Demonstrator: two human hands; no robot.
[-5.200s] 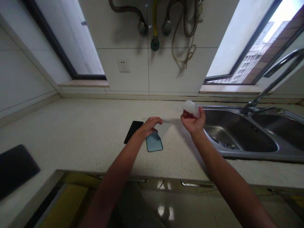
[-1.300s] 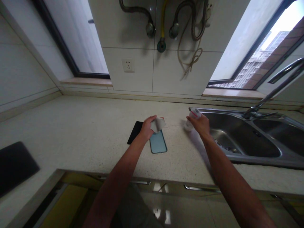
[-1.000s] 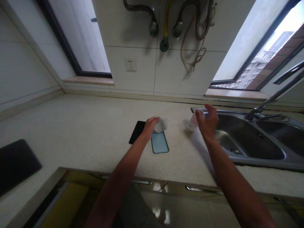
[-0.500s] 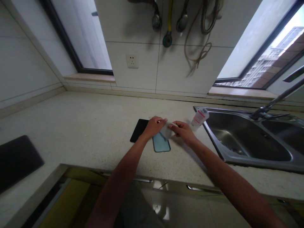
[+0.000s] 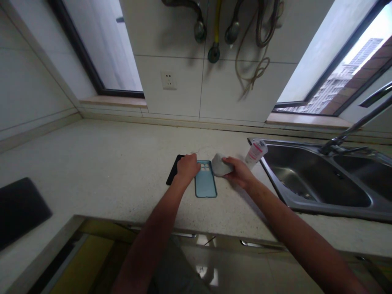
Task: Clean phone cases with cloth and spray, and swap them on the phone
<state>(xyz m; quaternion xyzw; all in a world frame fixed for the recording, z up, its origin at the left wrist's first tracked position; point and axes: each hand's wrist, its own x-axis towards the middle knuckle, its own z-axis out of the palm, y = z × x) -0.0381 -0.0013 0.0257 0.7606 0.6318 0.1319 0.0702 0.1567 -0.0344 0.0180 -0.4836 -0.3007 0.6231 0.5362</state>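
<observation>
A light blue phone case [image 5: 206,183] lies on the counter, its inner side up and its camera holes at the far end. Right beside its upper left edge is my left hand [image 5: 187,165], fingers curled closed; whatever they grip is hidden. Partly under that hand lies a black phone-like slab [image 5: 173,173]. My right hand [image 5: 239,169] is closed around a crumpled grey cloth [image 5: 219,166], just right of the case. Behind that hand a clear plastic bottle with a red and white label [image 5: 256,152] leans beside the sink.
A steel double sink [image 5: 315,175] with a tap [image 5: 339,143] is set into the counter at right. A dark flat panel [image 5: 21,208] lies at the left. Pipes and a socket [image 5: 168,80] are on the back wall. Drawer handles [image 5: 260,244] line the front edge.
My hands have moved apart. The left one has let go of the cloth and shifted left, while the right keeps the cloth. The camera holes of the phone case now show.
</observation>
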